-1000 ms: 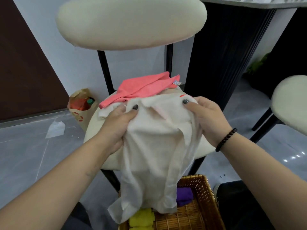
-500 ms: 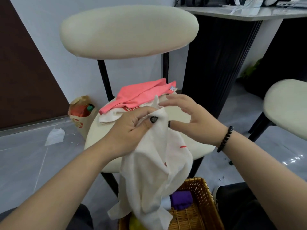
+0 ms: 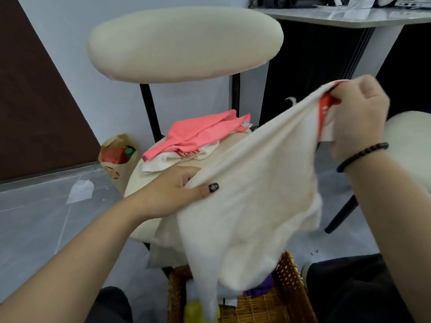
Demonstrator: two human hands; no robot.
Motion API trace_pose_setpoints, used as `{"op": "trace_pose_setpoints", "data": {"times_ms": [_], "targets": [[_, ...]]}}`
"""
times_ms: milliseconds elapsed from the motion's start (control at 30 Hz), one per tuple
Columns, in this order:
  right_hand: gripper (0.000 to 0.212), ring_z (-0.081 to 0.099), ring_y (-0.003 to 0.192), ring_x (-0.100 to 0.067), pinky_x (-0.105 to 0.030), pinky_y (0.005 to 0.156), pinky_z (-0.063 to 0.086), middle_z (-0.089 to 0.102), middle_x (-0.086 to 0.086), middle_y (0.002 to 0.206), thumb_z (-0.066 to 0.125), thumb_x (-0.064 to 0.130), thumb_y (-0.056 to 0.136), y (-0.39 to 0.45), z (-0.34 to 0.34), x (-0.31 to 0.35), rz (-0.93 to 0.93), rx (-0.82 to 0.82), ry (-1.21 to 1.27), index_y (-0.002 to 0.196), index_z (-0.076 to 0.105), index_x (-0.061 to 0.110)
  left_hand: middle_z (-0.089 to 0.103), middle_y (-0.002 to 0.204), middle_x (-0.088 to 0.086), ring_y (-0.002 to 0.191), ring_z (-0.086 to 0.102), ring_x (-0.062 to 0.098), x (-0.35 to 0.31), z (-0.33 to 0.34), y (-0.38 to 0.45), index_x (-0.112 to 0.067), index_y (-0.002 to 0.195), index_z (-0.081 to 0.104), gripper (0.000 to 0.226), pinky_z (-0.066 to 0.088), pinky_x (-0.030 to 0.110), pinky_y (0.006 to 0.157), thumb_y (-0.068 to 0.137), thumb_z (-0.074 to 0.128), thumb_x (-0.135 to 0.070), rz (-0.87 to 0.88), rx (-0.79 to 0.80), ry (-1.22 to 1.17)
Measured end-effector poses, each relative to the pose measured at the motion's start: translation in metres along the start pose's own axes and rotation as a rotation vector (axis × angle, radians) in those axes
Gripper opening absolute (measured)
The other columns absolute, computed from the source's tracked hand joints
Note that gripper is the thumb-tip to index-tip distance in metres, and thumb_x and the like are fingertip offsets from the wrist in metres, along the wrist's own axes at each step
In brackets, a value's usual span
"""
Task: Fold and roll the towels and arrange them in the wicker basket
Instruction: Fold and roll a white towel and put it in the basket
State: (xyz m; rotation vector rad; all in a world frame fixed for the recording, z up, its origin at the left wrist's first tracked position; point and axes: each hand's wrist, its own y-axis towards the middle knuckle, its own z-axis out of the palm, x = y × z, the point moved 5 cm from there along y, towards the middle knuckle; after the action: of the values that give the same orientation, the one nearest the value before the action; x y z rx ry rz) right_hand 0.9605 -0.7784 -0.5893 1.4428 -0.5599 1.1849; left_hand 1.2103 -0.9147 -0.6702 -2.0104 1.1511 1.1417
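A cream-white towel with a red label hangs stretched between my hands above the chair seat. My left hand pinches its lower left edge. My right hand grips the corner with the red label, raised to the right. The towel's lower part drapes over the wicker basket on the floor, hiding most of it; a purple roll and a yellow roll show inside. A pink towel lies on another white towel at the back of the seat.
The chair's cream backrest rises behind the seat. A paper bag and a white scrap lie on the grey floor at left. A second chair seat is at right, a dark table behind.
My right hand has taken the towel's labelled corner and pulled it up and right, spreading the bunched towel wide. My left hand has shifted down along the left edge.
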Motion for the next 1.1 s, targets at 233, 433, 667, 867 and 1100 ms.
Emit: {"op": "trace_pose_setpoints", "data": {"times_ms": [233,433,667,867,1100], "targets": [[0.042,0.056,0.073,0.007,-0.011,0.071,0.046,0.062,0.011,0.094,0.062,0.000,0.078,-0.043,0.039,-0.018,-0.033,0.762,-0.427,0.113,0.061,0.023,0.072,0.093,-0.011,0.084,0.066,0.003,-0.006,-0.015,0.009,-0.026,0.100,0.071,0.019,0.049,0.017,0.072,0.081,0.074,-0.029,0.072,-0.245,0.020],[0.019,0.064,0.091,-0.012,-0.036,0.088,0.051,0.070,0.011,0.096,0.071,0.024,0.079,-0.098,0.079,-0.051,-0.036,1.226,-0.580,0.098,0.069,0.028,0.069,0.092,-0.011,0.085,0.064,0.005,-0.023,0.000,0.004,-0.021,0.094,0.070,0.017,0.048,0.013,0.071,0.079,0.076,-0.014,0.188,-0.200,0.181],[0.010,0.065,0.087,-0.008,-0.027,0.080,0.052,0.073,0.007,0.091,0.067,0.020,0.088,-0.110,0.081,-0.048,-0.019,1.296,-0.446,0.096,0.073,0.024,0.071,0.093,-0.007,0.087,0.067,0.009,-0.023,-0.002,0.006,-0.023,0.097,0.069,0.023,0.053,0.022,0.076,0.078,0.072,-0.010,0.192,-0.051,0.111],[0.014,0.064,0.074,-0.017,-0.036,0.075,0.055,0.067,-0.001,0.073,0.062,0.018,0.087,-0.041,0.045,-0.045,0.019,0.573,-0.506,0.075,0.068,0.014,0.069,0.106,-0.014,0.094,0.062,0.000,0.007,-0.017,0.013,-0.028,0.110,0.067,0.024,0.050,0.019,0.079,0.086,0.069,-0.026,0.041,-0.072,0.208],[0.019,0.063,0.073,-0.022,-0.033,0.068,0.055,0.066,-0.007,0.077,0.056,0.026,0.090,0.003,-0.005,-0.070,0.271,0.237,-0.549,0.074,0.066,0.021,0.070,0.093,-0.023,0.089,0.064,0.000,0.037,-0.054,0.008,-0.047,0.087,0.069,0.018,0.049,0.023,0.077,0.081,0.074,-0.031,-0.141,-0.116,0.233]]}}
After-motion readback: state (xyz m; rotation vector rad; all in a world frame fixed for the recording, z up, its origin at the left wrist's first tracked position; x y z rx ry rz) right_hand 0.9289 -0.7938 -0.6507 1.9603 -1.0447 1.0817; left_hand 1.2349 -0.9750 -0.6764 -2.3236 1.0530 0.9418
